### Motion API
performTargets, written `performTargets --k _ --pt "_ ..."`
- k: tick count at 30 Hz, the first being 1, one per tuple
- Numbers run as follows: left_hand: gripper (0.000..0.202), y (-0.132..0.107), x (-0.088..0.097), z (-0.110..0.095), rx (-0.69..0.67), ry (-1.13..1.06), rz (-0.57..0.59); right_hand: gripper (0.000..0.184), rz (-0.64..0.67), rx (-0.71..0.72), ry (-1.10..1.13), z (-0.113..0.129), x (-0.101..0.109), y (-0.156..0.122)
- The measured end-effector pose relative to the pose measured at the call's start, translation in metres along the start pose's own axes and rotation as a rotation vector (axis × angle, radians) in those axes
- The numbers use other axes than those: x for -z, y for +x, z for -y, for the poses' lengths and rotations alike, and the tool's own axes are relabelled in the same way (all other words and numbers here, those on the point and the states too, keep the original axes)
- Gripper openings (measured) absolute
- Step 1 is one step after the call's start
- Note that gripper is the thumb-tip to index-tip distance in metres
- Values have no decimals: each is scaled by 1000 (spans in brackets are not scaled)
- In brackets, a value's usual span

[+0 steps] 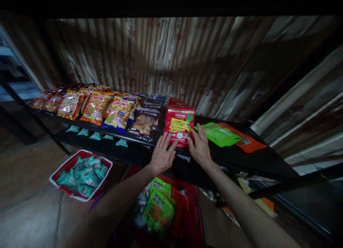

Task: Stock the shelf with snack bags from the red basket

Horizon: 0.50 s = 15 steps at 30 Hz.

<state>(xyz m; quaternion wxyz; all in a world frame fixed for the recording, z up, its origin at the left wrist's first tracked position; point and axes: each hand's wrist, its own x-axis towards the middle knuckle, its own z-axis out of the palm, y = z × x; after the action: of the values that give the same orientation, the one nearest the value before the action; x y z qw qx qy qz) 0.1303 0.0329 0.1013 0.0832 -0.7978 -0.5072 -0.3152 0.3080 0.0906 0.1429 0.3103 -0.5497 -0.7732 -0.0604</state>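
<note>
A red snack packet (179,127) with yellow-green art stands tilted at the front edge of a black shelf (241,158). My left hand (162,155) lies flat against its lower left corner, fingers stretched out. My right hand (199,146) rests against its lower right side, fingers spread and extended. More red packets (177,102) stand stacked behind it. Neither hand grips anything.
Rows of snack bags (96,107) fill the shelf to the left. A green packet (218,133) and an orange one (248,142) lie flat to the right. A red basket (184,219) of packets sits below my arms; another basket (80,173) of teal packets sits on the floor at left.
</note>
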Motion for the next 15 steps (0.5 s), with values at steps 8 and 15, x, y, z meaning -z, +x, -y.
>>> performTargets --k 8,15 --pt "46 -20 28 26 102 42 -92 48 21 33 20 18 0 -15" --pt "48 -5 48 77 401 174 -153 55 100 73 363 89 -12 6"
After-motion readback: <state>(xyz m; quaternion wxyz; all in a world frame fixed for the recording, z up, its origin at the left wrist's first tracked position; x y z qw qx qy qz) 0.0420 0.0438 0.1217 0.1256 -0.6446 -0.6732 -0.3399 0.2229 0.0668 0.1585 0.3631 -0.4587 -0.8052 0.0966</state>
